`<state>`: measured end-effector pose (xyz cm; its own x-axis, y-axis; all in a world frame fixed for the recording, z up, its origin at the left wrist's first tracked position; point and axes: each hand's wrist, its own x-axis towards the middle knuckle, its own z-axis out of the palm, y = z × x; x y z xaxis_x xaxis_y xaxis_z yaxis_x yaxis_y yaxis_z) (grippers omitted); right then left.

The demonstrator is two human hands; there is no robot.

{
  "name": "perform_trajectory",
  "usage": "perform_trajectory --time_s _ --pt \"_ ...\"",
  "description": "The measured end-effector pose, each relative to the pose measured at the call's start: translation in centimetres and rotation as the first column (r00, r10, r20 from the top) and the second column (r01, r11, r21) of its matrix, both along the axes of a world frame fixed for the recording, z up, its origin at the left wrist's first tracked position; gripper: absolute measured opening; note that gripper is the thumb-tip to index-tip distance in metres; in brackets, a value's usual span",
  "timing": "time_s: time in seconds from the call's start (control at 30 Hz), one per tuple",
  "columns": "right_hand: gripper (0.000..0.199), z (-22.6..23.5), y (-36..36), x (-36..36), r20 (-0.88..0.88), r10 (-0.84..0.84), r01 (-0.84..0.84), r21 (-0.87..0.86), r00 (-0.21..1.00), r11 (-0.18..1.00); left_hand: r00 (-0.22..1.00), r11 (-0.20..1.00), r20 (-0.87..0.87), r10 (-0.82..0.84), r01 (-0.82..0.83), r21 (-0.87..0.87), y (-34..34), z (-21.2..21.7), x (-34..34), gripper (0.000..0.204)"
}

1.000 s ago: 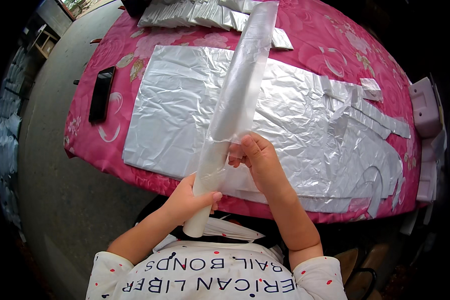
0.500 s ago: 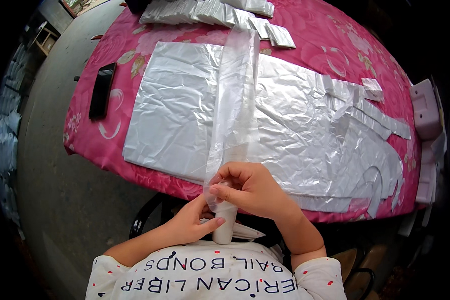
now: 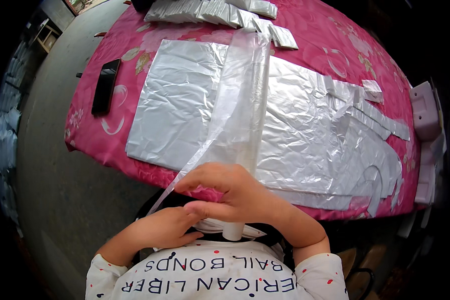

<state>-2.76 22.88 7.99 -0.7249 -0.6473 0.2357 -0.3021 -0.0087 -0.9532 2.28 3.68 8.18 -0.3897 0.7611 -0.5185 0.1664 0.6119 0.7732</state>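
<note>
A long roll of clear plastic film (image 3: 252,95) lies across silvery sheets, its near end pointing at me. The white core tube (image 3: 233,231) sticks out of that end close to my waist. My right hand (image 3: 235,192) is over the near part of the roll, fingers curved and thumb apart, with nothing visible between them. From the roll a narrow loose strip of film (image 3: 190,162) slants down left, past my right fingertips and behind my left wrist. My left hand (image 3: 167,227) is by my waist, thumb apart from the fingers; my right thumb partly covers its fingertips.
Flat silvery sheets (image 3: 177,100) lie on a pink floral tablecloth (image 3: 100,145), with cut strips (image 3: 375,117) at the right. Small folded silvery packets (image 3: 195,11) line the far edge. A black phone (image 3: 106,86) rests at the left. Pale pink plastic (image 3: 426,112) stands beyond the right edge.
My right hand has moved left and opened from its pinch on the film. A narrow strip now stretches from the roll toward my left wrist. My left hand has shifted left, off the core tube.
</note>
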Motion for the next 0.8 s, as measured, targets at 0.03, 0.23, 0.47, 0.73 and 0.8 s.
perform_trajectory --time_s 0.03,0.23,0.47,0.73,0.8 --pt "0.026 -0.1 1.1 -0.5 -0.041 -0.183 0.185 0.048 0.982 0.982 1.000 1.000 0.015 -0.023 0.023 0.002 -0.3 0.6 0.1 0.036" --pt "0.017 -3.2 5.5 -0.9 -0.046 -0.662 0.663 0.108 0.748 0.741 0.937 0.951 -0.244 0.251 -0.192 0.243 1.4 3.9 -3.7 0.050" --pt "0.016 -4.2 4.6 0.0 -0.165 -0.674 0.692 0.102 0.721 0.715 0.313 0.909 -0.875 0.370 -0.317 0.271 5.8 -5.5 -10.3 0.066" --pt "0.019 -4.5 4.5 -0.1 -0.278 -0.633 0.678 0.103 0.722 0.728 0.548 0.713 -0.460 0.699 -0.589 0.381 3.0 -4.6 -11.9 0.067" --pt "0.020 -4.5 4.5 -0.2 -0.343 -0.614 0.681 0.119 0.711 0.722 0.597 0.715 -0.400 0.696 -0.629 0.305 1.7 -4.0 -11.6 0.070"
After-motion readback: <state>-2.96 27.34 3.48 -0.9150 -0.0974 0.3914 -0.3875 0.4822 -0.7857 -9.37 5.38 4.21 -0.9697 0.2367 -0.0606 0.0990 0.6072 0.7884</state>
